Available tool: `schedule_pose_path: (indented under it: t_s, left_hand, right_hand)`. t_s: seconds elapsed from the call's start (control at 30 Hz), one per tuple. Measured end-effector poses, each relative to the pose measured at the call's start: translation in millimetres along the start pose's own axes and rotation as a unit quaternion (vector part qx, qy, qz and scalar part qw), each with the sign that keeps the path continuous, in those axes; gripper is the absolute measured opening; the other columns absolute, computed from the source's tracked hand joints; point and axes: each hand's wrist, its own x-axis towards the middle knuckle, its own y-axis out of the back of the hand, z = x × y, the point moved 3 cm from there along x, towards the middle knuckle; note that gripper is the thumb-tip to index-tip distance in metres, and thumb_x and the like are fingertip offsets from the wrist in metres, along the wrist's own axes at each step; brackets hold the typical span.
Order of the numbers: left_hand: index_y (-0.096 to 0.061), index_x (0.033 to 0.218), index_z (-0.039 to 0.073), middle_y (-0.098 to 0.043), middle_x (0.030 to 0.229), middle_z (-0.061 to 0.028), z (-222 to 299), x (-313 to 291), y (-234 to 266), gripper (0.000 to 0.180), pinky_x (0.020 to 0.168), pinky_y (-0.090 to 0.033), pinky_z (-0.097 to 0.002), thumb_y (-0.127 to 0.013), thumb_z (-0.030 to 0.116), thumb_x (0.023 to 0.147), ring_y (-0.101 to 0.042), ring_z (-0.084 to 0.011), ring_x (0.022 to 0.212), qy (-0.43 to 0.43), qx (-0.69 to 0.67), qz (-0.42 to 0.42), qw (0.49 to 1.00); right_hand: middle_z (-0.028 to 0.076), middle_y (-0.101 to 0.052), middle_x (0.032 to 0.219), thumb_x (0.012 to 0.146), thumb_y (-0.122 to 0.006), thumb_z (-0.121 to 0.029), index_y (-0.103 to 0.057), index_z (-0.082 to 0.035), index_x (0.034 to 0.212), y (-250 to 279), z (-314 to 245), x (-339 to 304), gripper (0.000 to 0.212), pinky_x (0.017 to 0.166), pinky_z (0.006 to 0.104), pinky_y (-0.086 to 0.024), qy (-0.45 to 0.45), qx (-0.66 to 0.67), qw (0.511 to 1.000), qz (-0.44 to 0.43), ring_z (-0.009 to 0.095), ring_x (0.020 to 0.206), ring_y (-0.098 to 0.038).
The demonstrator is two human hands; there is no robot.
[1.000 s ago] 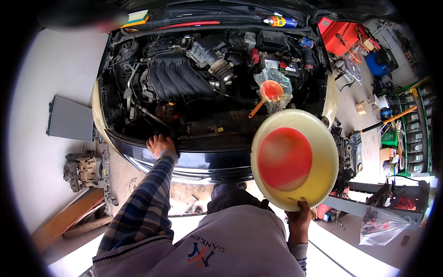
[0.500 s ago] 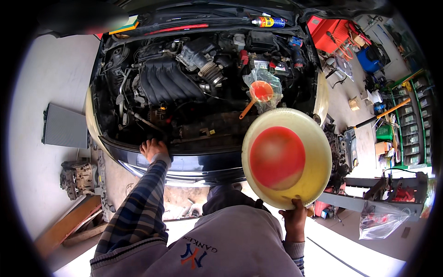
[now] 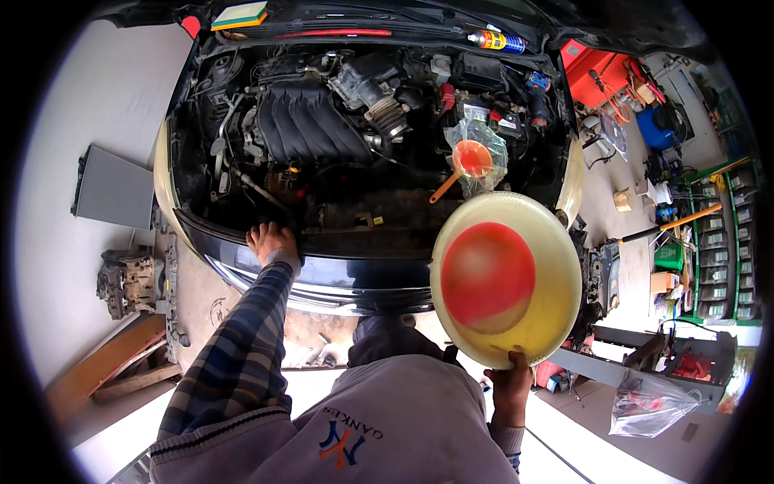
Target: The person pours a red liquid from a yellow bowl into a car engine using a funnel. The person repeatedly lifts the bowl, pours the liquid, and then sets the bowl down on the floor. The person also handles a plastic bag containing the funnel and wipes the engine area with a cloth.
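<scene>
My right hand [image 3: 510, 387] grips the lower rim of a large pale-yellow basin [image 3: 556, 266], thumb over the edge and fingers underneath. The basin is tilted toward me in front of the car's right front corner. A big red round patch [image 3: 488, 274] with a hazy pale middle shows on its bottom. My left hand [image 3: 272, 242] rests on the front edge of the open engine bay, fingers somewhat apart over the black trim [image 3: 347, 242]. Just beyond the basin, an orange-handled round scoop [image 3: 472, 160] lies on a crumpled clear plastic bag [image 3: 477, 129].
A ribbed black engine cover [image 3: 310, 125] fills the bay's middle. A spray can [image 3: 497, 40] and an air filter [image 3: 239, 14] lie at the windscreen base. Shelving [image 3: 717, 242] and a long-handled tool [image 3: 669, 223] stand at right; a bare engine block [image 3: 127, 282] is at left.
My view has shifted slightly, so the car appears farther right and higher. Both hands keep their places, the right still holding the tilted basin.
</scene>
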Motion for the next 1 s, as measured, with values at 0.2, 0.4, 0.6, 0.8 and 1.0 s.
schedule_pose_path:
  t_s: [0.2,0.4,0.6,0.8,1.0]
  left_hand:
    - [-0.068,0.095,0.006,-0.063,0.109,-0.0136,-2,4,-1,0.025,0.114,-0.028,-0.0495,-0.056,0.025,0.083,-0.049,-0.0346,0.121,0.011,-0.002,0.003,1.0]
    - [-0.067,0.095,0.006,-0.062,0.109,-0.014,-7,1,7,0.023,0.116,-0.024,-0.0513,-0.058,0.023,0.083,-0.045,-0.0363,0.126,0.024,-0.058,-0.008,0.998]
    - [-0.067,0.099,0.004,-0.06,0.112,-0.0161,-12,-1,6,0.027,0.117,-0.021,-0.0544,-0.062,0.025,0.082,-0.043,-0.0401,0.129,0.027,-0.113,-0.021,0.993]
    - [-0.067,0.1,0.005,-0.06,0.111,-0.017,-16,0,7,0.027,0.117,-0.021,-0.056,-0.061,0.023,0.081,-0.043,-0.0425,0.128,0.026,-0.143,-0.03,0.989]
    - [-0.068,0.101,0.005,-0.059,0.116,-0.0177,-19,0,8,0.031,0.118,-0.018,-0.0562,-0.064,0.027,0.08,-0.04,-0.0421,0.132,0.035,-0.162,-0.059,0.984]
  right_hand:
    - [0.017,-0.059,0.115,0.082,-0.061,0.01,-0.048,0.005,0.118,30,39,14,0.038,0.066,0.0337,-0.061,0.103,-0.206,0.97,-0.075,0.026,0.091,-0.067]
    - [0.01,-0.066,0.106,0.093,-0.052,-0.017,-0.054,-0.004,0.117,20,30,15,0.027,0.063,0.0297,-0.054,-0.102,0.06,0.991,-0.068,0.019,0.085,-0.066]
    - [0.002,-0.07,0.096,0.096,-0.046,-0.026,-0.06,-0.009,0.115,6,19,12,0.029,0.063,0.0282,-0.056,-0.22,0.091,0.97,-0.044,0.013,0.075,-0.067]
    - [0.006,-0.07,0.102,0.096,-0.047,-0.022,-0.059,-0.005,0.117,17,21,25,0.029,0.066,0.0266,-0.058,-0.241,0.112,0.964,-0.03,0.016,0.082,-0.069]
    - [0.006,-0.071,0.097,0.096,-0.046,-0.019,-0.061,-0.005,0.114,8,6,21,0.027,0.062,0.0289,-0.06,-0.25,0.126,0.959,-0.037,0.016,0.072,-0.068]
